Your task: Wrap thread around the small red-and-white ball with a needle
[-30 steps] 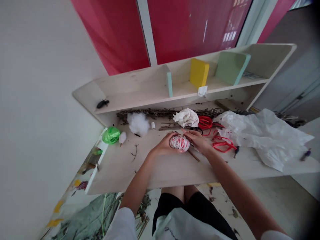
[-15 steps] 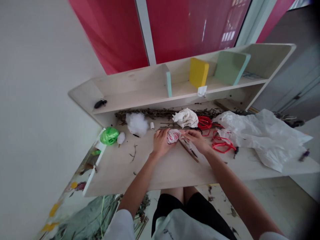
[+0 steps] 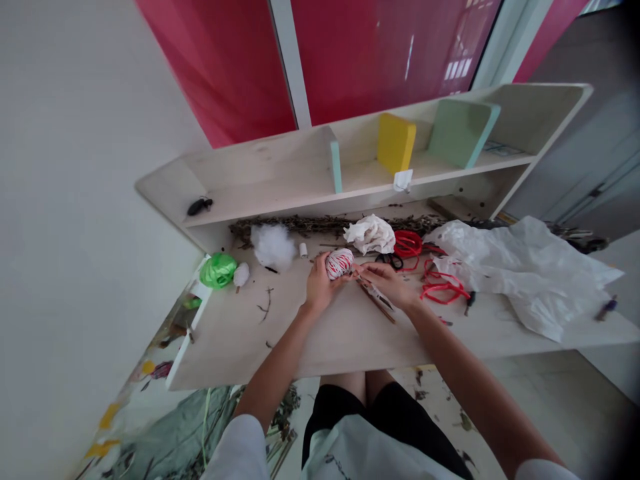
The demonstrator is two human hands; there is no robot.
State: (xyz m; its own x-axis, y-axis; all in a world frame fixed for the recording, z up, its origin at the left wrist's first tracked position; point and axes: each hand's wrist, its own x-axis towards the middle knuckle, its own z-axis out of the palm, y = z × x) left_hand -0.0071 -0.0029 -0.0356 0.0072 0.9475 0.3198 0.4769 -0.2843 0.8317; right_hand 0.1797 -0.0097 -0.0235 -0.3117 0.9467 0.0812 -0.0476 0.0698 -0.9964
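red-streaked ball [image 3: 339, 263] in cupped left hand [image 3: 319, 285], right hand [image 3: 389, 281] pinching its edge; shelf [image 3: 270, 195] holds yellow divider [image 3: 395, 143].

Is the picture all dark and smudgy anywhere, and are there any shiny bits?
In the head view, the light looks dim and greyish; that head view also turns black along its lower right edge; the head view shows bright reflections on the red panel; and, still in the head view, fine details of the red-and-white ball and the right hand look soft.

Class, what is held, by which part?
The left hand holds the red and white ball by its left side; whether the right hand holds anything is unclear.
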